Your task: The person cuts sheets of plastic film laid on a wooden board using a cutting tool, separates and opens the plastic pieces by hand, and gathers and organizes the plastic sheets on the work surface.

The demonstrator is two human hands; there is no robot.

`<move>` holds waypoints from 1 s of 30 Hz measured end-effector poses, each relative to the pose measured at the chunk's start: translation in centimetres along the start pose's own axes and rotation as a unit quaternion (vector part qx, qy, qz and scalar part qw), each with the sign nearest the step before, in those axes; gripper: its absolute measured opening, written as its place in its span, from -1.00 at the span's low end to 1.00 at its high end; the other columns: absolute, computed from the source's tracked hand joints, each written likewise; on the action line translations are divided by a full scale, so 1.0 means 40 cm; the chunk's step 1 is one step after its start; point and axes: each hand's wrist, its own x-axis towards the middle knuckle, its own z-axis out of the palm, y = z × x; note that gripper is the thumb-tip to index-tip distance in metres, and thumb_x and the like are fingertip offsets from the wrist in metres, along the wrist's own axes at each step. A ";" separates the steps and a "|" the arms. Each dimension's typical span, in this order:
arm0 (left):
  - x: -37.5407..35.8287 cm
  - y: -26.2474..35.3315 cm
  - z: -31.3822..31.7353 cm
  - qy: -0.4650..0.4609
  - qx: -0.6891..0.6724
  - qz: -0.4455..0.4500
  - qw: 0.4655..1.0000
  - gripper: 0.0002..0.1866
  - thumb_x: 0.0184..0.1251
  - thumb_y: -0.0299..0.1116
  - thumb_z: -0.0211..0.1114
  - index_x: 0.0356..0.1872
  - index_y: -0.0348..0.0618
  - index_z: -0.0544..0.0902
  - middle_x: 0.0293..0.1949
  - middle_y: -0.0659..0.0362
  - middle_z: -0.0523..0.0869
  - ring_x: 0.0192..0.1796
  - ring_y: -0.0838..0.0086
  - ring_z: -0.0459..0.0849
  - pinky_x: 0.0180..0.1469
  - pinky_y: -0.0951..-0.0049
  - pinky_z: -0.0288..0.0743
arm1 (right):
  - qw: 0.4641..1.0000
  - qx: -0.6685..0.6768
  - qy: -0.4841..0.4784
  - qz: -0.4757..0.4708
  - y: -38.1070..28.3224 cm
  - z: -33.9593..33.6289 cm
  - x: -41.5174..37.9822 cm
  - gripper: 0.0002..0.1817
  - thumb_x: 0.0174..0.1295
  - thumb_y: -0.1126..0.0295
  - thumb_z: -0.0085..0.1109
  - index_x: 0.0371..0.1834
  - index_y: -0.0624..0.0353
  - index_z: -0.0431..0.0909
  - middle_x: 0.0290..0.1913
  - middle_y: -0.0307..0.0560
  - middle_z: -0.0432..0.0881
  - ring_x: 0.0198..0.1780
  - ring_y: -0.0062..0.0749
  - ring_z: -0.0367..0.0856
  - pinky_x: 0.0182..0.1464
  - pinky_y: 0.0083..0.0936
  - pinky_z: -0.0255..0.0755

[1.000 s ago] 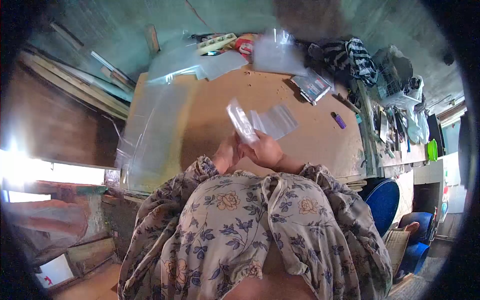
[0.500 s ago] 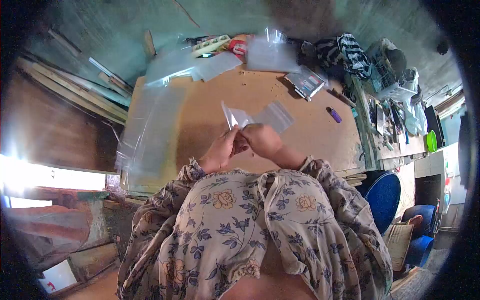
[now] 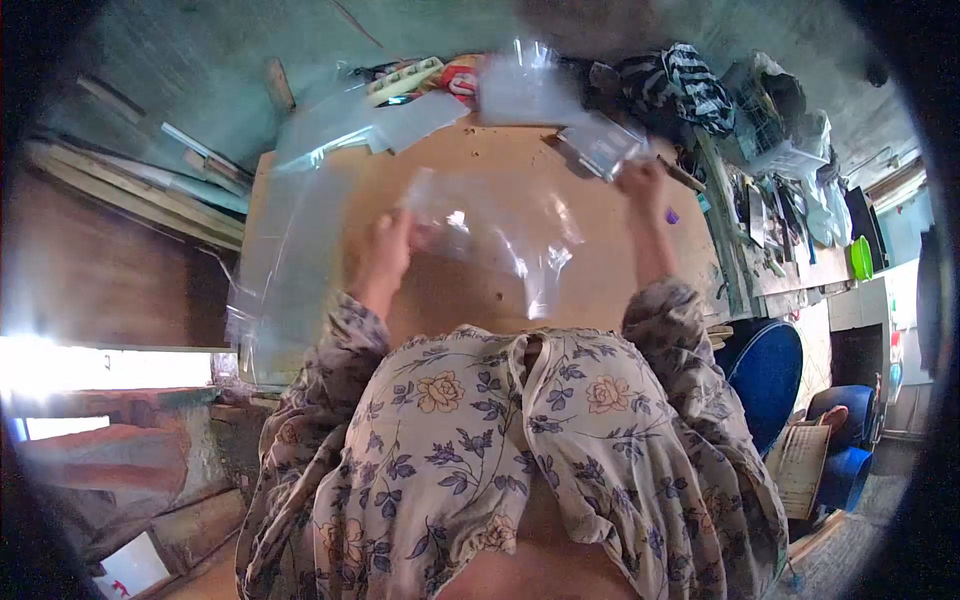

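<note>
A crumpled clear plastic bag (image 3: 500, 225) spreads over the middle of the brown tabletop, blurred and shiny. At its left edge my left hand (image 3: 388, 240) is closed on the plastic. Off to the right, my right hand (image 3: 643, 185) is stretched forward beside the near right corner of a flat box with a clear, shiny top (image 3: 603, 145). Motion smears its fingers, so whether it touches or grips the box does not show. Close by that wrist lies a purple lighter (image 3: 671, 215), partly covered.
Clear plastic sheets (image 3: 290, 240) cover the tabletop's left side. More plastic packs (image 3: 530, 90) and a power strip (image 3: 405, 80) line the back. To the right stand a cluttered side bench, a white basket (image 3: 790, 165), a green cup (image 3: 861, 258) and a blue barrel (image 3: 760, 370).
My hands were together over the plastic at the middle; now they are apart. The right has reached forward and right toward the box, the left has shifted left, and the plastic has spread out.
</note>
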 end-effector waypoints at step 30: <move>-0.040 0.207 0.302 -0.210 -0.090 0.227 0.947 -0.67 0.20 -0.22 0.15 -0.14 -0.29 0.51 -0.32 0.10 0.63 -0.26 0.47 0.59 -0.20 0.49 0.45 | 0.979 0.184 -0.051 0.067 -0.180 0.211 -0.205 -0.89 0.11 0.49 0.14 -0.36 0.30 0.47 -0.34 -0.05 0.58 -0.34 -0.40 0.59 -0.36 -0.58 0.45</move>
